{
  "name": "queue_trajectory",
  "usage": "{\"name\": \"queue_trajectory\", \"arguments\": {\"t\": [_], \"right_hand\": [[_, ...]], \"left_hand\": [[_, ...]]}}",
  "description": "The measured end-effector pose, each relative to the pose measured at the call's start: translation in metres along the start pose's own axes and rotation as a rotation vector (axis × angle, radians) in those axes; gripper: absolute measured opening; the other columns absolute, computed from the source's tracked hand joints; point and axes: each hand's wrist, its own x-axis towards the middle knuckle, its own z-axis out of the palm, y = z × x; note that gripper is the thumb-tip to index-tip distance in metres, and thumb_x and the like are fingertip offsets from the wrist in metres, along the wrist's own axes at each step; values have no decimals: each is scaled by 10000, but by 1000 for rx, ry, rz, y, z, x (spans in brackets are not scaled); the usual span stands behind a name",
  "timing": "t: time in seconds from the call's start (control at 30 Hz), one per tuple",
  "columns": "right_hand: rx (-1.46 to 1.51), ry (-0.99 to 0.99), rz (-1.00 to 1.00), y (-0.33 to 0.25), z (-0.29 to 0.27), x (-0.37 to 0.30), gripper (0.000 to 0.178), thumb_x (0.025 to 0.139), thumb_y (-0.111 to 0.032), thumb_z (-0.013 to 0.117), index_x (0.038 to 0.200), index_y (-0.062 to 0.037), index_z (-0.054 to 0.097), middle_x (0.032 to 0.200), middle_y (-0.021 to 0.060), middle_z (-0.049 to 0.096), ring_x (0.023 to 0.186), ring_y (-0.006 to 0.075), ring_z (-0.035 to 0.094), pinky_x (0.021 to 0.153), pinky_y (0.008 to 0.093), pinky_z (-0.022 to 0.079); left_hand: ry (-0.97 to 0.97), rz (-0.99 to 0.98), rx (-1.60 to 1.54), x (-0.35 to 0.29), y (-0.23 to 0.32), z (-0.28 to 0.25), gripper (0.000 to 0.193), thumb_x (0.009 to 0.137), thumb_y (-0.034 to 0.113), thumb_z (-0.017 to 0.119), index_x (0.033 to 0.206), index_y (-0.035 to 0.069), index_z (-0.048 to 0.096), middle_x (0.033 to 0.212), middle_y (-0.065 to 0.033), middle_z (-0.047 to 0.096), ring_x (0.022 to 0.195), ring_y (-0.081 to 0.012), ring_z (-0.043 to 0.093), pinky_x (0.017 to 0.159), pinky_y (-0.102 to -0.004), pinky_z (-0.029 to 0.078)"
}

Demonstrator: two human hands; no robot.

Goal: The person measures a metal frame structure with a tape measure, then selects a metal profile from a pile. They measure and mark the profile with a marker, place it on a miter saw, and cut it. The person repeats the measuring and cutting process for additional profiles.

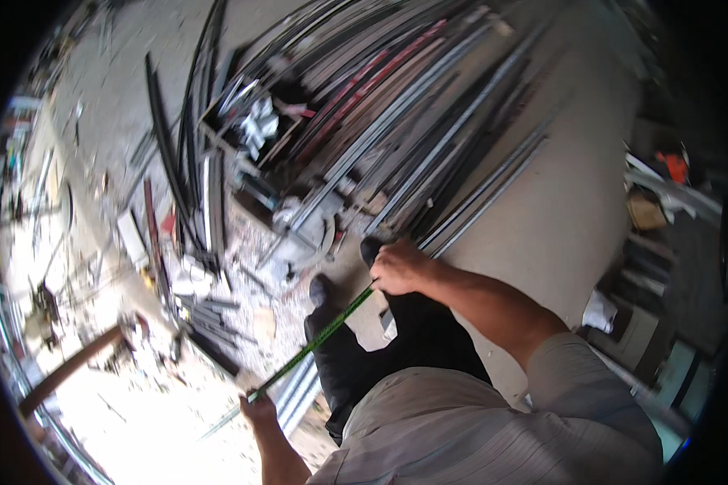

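Head view | right hand (398,268) closed on upper end of thin green rod (315,343) | left hand (258,406) gripping its lower end | rod slants across dark trousers (356,364) | long metal bars (429,137) piled on floor ahead | concrete floor (558,186) at right

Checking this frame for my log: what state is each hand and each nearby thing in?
Left hand: closed on the green rod's lower end.
Right hand: closed on its upper end.
Green rod: held slanted between both hands.
Long metal bars: lying piled on the floor.
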Motion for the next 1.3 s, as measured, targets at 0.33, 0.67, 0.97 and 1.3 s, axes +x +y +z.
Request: {"name": "queue_trajectory", "arguments": {"t": [0.33,0.67,0.97,1.3], "right_hand": [[-67,-73,-50,50,56,98,374,916,-472,723,922,-103,786,962,162,760,979,379,728,859,506,569],[-103,-106,-61,72,187,247,347,933,-463,705,957,-128,792,943,165,737,964,385,704,830,517,549],[-133,-231,-11,99,305,350,356,927,-466,701,1030,-140,799,999,195,750,994,413,712,862,525,563],[-110,-326,8,137,410,371,402,918,-486,710,873,-94,789,909,222,747,912,431,722,846,529,551]], "left_hand": [[90,-113,-134,38,-93,28,303,1091,339,590,1089,36,589,1037,-95,650,974,-262,651,887,-428,582],[57,-175,-74,204,-167,39,315,1078,326,626,1226,51,588,1171,-100,657,1092,-266,648,1008,-430,560],[-101,3,685,271,-182,75,582,1053,401,638,1411,-42,519,1336,-234,641,1211,-334,656,1041,-456,540],[-497,788,1020,203,-141,128,553,1069,540,582,1264,34,690,1034,-72,741,958,-168,713,913,-342,562]]}}
